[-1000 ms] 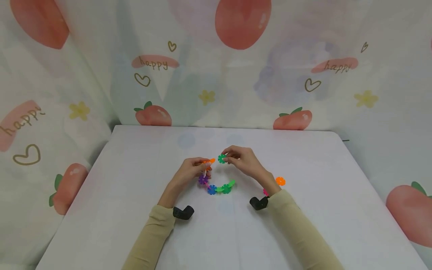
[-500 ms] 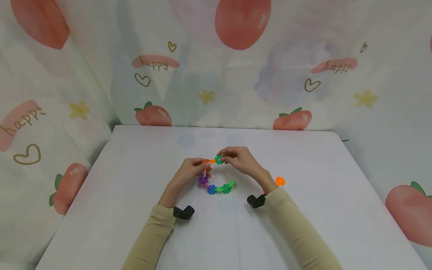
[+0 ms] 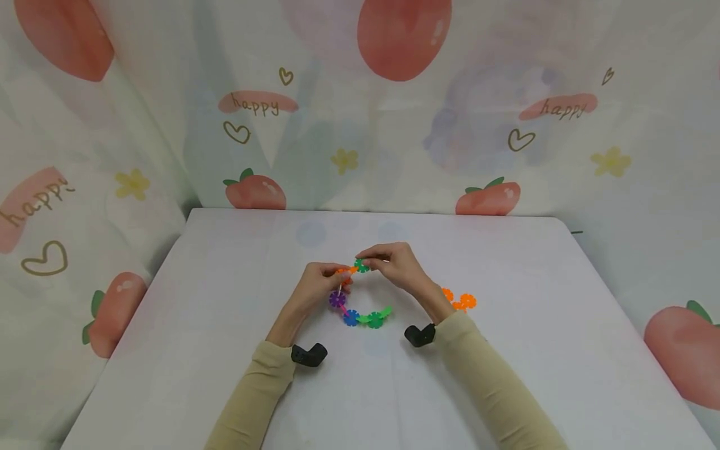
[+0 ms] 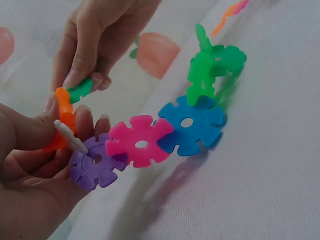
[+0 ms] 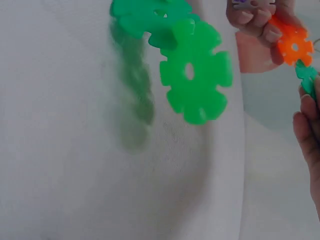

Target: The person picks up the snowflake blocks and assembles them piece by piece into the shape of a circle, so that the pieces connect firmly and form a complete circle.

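Note:
My left hand [image 3: 316, 284] pinches an orange notched disc [image 5: 285, 44] at one end of a curved chain of interlocking plastic discs. From there the chain runs through a white disc [image 4: 70, 136], a purple disc [image 4: 102, 176], a pink disc [image 4: 150, 131] and a blue disc [image 4: 202, 131]. Its far end is made of several green discs [image 5: 197, 95], above the white table. Between thumb and fingers, my right hand [image 3: 398, 264] holds a separate-coloured teal-green disc [image 3: 362, 266], its edge right at the rim of the orange one. The right fingers partly cover it.
Loose orange discs [image 3: 467, 301] lie on the white table [image 3: 540, 350] beyond my right wrist, partly hidden by it. A black wrist camera [image 3: 309, 355] sits on the left wrist, another camera [image 3: 419, 335] on the right. A printed curtain [image 3: 394, 144] stands behind the table.
My right hand has moved left, bringing the teal-green disc from a gap away up to the orange disc. More loose orange discs show beside the right wrist. The left hand has barely moved.

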Available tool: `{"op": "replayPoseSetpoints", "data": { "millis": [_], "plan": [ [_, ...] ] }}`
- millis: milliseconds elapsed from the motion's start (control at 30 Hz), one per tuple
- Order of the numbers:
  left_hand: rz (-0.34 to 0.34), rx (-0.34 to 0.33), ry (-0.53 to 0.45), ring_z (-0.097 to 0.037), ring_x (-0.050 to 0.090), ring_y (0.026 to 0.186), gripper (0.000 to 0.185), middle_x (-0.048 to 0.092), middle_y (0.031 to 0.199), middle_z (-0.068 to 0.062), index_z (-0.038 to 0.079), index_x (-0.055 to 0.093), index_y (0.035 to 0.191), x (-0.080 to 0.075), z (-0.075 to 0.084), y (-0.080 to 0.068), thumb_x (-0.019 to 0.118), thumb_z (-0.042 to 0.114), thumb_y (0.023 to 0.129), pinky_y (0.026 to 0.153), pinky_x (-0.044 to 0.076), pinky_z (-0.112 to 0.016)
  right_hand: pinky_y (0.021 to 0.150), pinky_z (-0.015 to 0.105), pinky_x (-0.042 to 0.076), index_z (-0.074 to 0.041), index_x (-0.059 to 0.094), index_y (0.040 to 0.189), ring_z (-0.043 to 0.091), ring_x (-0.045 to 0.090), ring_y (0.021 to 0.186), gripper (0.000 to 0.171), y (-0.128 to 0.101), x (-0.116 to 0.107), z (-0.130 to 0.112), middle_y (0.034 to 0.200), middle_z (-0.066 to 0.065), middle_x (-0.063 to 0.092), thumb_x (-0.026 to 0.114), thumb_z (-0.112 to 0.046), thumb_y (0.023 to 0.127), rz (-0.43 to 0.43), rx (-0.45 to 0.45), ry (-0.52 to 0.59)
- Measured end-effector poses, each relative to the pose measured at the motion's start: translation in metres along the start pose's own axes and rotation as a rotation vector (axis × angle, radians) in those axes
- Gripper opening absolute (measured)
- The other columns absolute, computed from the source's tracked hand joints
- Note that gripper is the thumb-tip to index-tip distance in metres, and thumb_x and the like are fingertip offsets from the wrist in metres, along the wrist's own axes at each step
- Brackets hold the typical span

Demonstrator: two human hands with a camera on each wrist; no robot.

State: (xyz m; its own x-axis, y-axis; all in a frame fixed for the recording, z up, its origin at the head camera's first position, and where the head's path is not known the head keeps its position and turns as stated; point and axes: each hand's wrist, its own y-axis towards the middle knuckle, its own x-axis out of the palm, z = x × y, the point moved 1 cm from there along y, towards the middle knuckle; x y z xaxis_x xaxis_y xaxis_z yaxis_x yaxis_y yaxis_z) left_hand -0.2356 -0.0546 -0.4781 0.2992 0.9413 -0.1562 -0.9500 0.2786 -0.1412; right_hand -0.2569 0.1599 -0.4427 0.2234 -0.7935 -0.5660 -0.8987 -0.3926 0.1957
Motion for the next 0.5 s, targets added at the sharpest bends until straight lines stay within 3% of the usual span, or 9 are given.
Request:
{"op": "replayPoseSetpoints", "data": {
  "millis": [133,267,400,500],
  "plan": [
    [0.024,-0.001,-0.026,-0.02,0.075,0.078,0.025,0.076,0.098,-0.018,-0.002,0.072,0.121,-0.0001,0.0,0.0003,0.066,0.012,0.101,0.089,0.061,-0.035,0.078,0.033,0.061,-0.008,0.081,0.11,0.019,0.071,0.083,0.017,0.0007,0.004,-0.0017,0.105,0.009,0.079,0.072,-0.007,0.096,0.019,0.042,0.014],
    [0.039,-0.002,-0.039,-0.02,0.075,0.077,0.025,0.075,0.098,-0.018,-0.002,0.073,0.121,0.0011,-0.0014,0.002,0.066,0.011,0.101,0.085,0.062,-0.032,0.08,0.035,0.063,-0.008,0.081,0.11,0.019,0.071,0.084,0.017,0.0011,0.0072,-0.001,0.105,0.009,0.079,0.072,-0.005,0.096,0.037,0.053,-0.001],
    [0.025,0.003,-0.039,-0.02,0.075,0.077,0.025,0.076,0.099,-0.019,-0.003,0.072,0.121,0.0013,-0.0017,0.003,0.065,0.01,0.101,0.083,0.062,-0.031,0.081,0.037,0.063,-0.008,0.081,0.108,0.018,0.072,0.084,0.017,0.0019,0.0084,-0.0032,0.104,0.008,0.079,0.072,-0.004,0.095,0.054,0.044,-0.003],
    [0.009,0.0,-0.035,-0.021,0.075,0.08,0.025,0.076,0.1,-0.019,-0.003,0.071,0.122,-0.0004,-0.0001,0.0022,0.064,0.01,0.102,0.088,0.062,-0.035,0.081,0.037,0.063,-0.009,0.081,0.109,0.019,0.073,0.083,0.016,0.0032,0.009,-0.0045,0.104,0.007,0.079,0.072,-0.006,0.096,0.045,0.039,0.001]
  ]
}}
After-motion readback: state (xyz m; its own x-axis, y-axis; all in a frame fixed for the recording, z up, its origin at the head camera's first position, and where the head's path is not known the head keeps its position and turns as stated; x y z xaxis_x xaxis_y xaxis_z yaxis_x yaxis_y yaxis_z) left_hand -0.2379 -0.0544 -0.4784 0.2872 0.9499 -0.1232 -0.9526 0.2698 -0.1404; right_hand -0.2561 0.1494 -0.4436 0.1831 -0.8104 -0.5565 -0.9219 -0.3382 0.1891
